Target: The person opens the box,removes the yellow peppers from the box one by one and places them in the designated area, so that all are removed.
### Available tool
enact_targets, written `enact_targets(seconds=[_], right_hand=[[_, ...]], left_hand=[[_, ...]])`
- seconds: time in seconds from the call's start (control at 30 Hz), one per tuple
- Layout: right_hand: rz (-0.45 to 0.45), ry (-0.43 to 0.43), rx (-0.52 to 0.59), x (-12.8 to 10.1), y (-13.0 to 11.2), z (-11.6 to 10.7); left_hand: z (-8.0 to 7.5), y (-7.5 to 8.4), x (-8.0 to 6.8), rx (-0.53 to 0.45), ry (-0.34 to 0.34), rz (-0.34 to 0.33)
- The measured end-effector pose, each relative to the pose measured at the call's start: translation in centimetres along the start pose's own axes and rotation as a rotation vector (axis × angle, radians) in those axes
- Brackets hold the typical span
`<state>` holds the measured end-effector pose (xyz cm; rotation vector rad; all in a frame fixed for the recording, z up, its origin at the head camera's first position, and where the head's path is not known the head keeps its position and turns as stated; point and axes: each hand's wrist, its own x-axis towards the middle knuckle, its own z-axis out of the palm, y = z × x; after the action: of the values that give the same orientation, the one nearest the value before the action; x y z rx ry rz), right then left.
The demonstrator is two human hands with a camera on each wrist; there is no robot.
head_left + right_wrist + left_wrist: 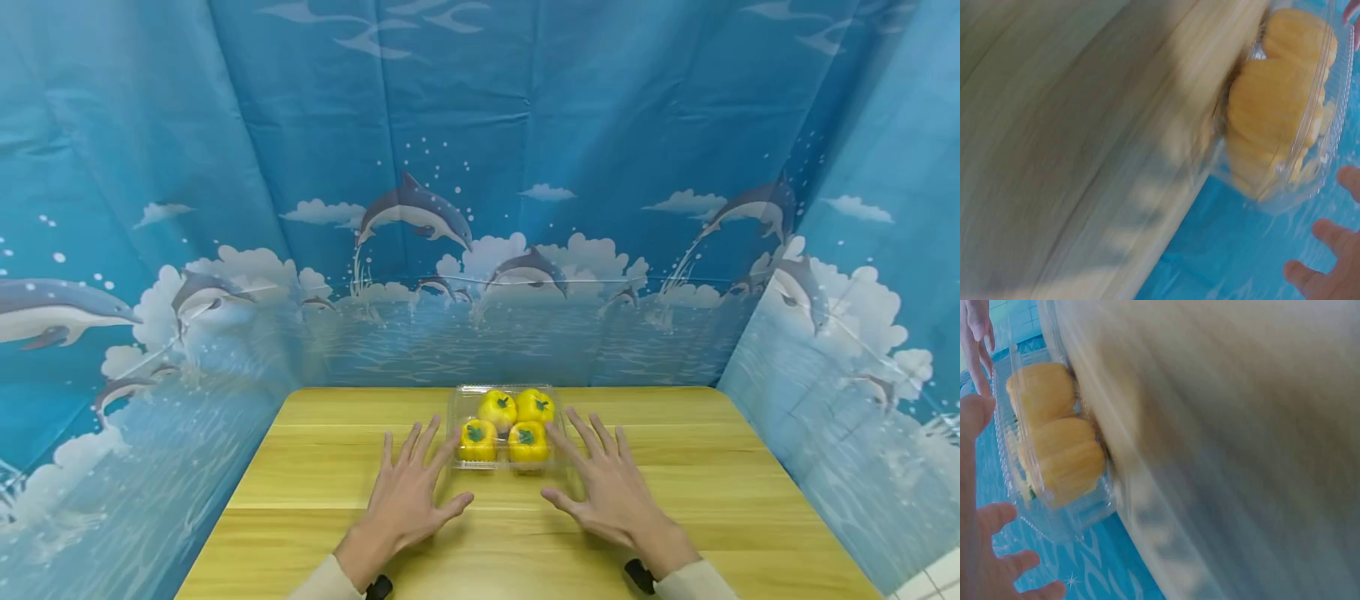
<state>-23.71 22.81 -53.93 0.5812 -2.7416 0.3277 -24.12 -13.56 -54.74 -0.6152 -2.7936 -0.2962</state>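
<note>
A clear plastic clamshell box [465, 402] stands at the far middle of the table, with several yellow bell peppers [527, 442] inside, green stems showing on top. My left hand [405, 500] hovers at the box's left front corner, palm down, fingers spread and straight. On the other side, my right hand [611, 487] mirrors it near the right front corner, fingers also spread. Neither hand grips anything. In the left wrist view the peppers [1063, 459] show through the box's clear wall; the right wrist view shows peppers [1272, 103] from the opposite side.
The wooden table [330, 467] has its far edge just behind the box. A blue curtain [480, 125] printed with dolphins and clouds hangs behind and along both sides. Dark bands sit at both wrists, below light sleeves [697, 581].
</note>
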Motion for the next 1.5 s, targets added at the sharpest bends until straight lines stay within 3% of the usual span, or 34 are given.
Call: enact_targets(seconds=[0.2, 0.43, 0.67, 0.87, 1.1, 1.33, 1.5], right_hand=[[-0.032, 0.004, 0.025, 0.1, -1.4, 0.6], [-0.064, 0.037, -0.004, -0.1, -2.0, 0.9], [-0.081, 0.031, -0.014, -0.3, -1.7, 0.8], [-0.092, 0.037, -0.015, -0.7, -1.9, 0.4], [-0.120, 0.089, -0.007, -1.0, -2.1, -0.1], [-0.167, 0.169, -0.014, -1.7, -2.5, -0.4], [-0.180, 0.168, -0.020, -2.5, -2.6, -0.5]], left_hand=[[0.7, 0.4, -0.3, -0.003, 0.001, 0.009], [0.6, 1.0, -0.7, -0.077, -0.010, 0.010], [0.8, 1.3, -1.0, -0.079, 0.021, 0.021], [0.6, 1.5, -1.5, -0.141, 0.067, 0.053], [0.3, 1.5, -1.5, -0.209, 0.111, 0.088], [0.0, 1.7, -2.0, -0.214, 0.135, 0.124], [0.0, 1.8, -2.6, -0.233, 0.139, 0.141]])
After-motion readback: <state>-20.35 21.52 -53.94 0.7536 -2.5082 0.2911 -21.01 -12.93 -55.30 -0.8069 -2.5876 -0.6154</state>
